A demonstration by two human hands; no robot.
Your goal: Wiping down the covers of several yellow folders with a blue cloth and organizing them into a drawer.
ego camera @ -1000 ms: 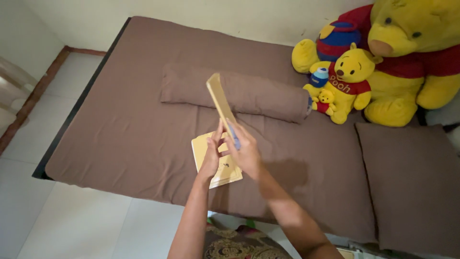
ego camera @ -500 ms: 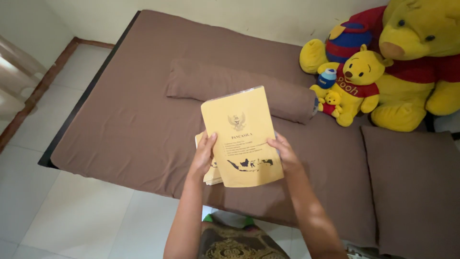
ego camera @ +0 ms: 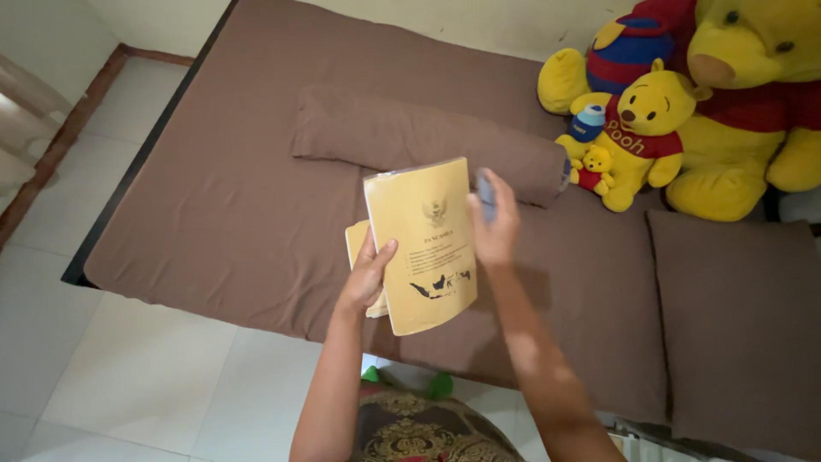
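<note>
Booklet (ego camera: 423,244) held between left and right hands.

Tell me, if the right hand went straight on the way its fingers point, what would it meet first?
Probably the brown bolster pillow just beyond the right hand, though depth is unclear.

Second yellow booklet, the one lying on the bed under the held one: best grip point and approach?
Take the lower booklet by its exposed left edge, coming from the left. It lies flat on the brown bed; the held booklet in the left hand covers its right part, so probably only that strip is free. Right hand holds a small blue thing.
</note>
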